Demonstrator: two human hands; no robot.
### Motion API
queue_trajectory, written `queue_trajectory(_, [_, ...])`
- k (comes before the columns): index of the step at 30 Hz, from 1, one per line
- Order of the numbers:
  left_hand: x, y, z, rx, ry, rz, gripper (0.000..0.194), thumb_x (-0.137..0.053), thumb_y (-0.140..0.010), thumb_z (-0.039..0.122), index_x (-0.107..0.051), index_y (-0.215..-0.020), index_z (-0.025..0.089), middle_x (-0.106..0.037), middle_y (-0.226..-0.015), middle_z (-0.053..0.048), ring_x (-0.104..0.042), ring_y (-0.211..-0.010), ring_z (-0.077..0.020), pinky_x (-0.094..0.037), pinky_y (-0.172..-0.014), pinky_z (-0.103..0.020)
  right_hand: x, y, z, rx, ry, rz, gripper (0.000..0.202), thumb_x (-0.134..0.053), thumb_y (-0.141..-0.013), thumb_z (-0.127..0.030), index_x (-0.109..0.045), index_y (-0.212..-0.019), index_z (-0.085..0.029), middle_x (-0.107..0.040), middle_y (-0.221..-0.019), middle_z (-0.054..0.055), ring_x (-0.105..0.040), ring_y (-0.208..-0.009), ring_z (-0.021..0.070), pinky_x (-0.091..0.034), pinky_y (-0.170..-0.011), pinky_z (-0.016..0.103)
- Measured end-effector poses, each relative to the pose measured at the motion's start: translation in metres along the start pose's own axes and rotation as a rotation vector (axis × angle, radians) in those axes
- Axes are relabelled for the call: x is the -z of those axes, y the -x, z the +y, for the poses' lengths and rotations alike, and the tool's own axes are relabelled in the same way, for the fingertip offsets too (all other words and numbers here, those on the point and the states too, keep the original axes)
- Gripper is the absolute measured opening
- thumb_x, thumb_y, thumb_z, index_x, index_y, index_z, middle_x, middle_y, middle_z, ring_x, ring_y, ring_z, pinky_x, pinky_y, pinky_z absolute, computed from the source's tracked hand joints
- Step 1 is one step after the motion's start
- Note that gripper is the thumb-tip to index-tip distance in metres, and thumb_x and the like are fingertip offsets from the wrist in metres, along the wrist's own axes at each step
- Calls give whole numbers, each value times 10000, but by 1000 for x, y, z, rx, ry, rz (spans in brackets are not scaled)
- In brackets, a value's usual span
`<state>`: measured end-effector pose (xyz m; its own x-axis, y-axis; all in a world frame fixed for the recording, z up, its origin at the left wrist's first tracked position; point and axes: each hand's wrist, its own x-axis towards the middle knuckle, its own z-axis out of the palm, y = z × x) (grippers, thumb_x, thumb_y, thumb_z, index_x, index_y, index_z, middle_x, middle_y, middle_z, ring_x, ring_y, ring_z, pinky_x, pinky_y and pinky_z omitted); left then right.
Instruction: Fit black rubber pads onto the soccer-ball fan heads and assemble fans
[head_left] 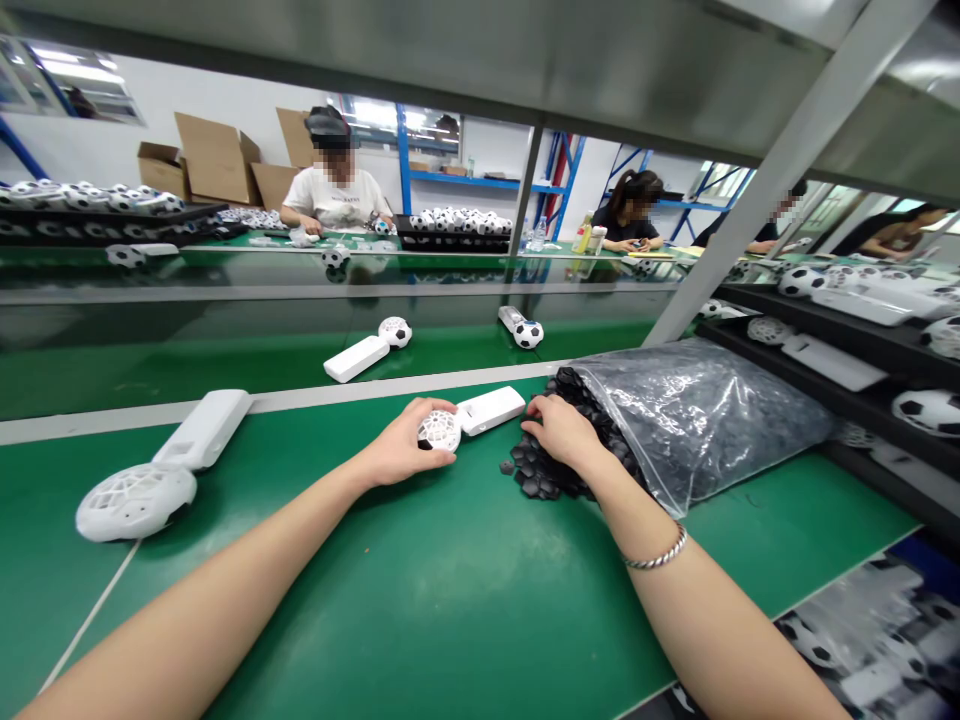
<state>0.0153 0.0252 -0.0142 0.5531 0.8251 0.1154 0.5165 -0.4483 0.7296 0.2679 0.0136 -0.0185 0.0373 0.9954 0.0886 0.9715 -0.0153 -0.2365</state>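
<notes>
The person's left hand (401, 447) and right hand (562, 430) are both bare. The left forearm (251, 575) is bare and plain from the wrist to the lower edge of view. The right forearm (720, 620) is likewise bare, apart from one bracelet (661, 555) worn a little above the wrist. The bracelet is silver-coloured, slender and twisted like rope, with darker lines between the bright turns. It shows as a curved band; the remainder of its loop is hidden by the arm.
</notes>
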Motion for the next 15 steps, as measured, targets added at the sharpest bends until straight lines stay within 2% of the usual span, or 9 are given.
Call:
queue_trajectory(8, [2,1,5,16,-7,-6,522,-619,-662,298,-444,-1151,255,-434,-1175,-47,-446,-1082,-251,-342,-945,-403,-3,-3,1,35,-94,13,66,-592,-750,-216,-569,-806,-190,-575,-890,53,-565,-818,169,-393,-690,260])
queue_trajectory(11, [2,2,5,19,-8,-13,524,-618,-662,299,-441,-1154,260,-433,-1180,-40,-437,-1092,-248,-342,-946,-392,-3,-3,2,49,-154,27,83,-590,-732,-179,-547,-801,-195,-591,-772,22,-565,-716,146,-395,-645,242])
queue_trajectory(15, [2,2,3,7,-8,-10,522,-619,-659,299,-444,-1149,257,-430,-1170,-39,-442,-1080,-248,-344,-941,-387,5,-2,0,85,-240,111,137,-515,-771,-176,-525,-903,-212,-568,-694,-17,-536,-645,122,-402,-649,233])
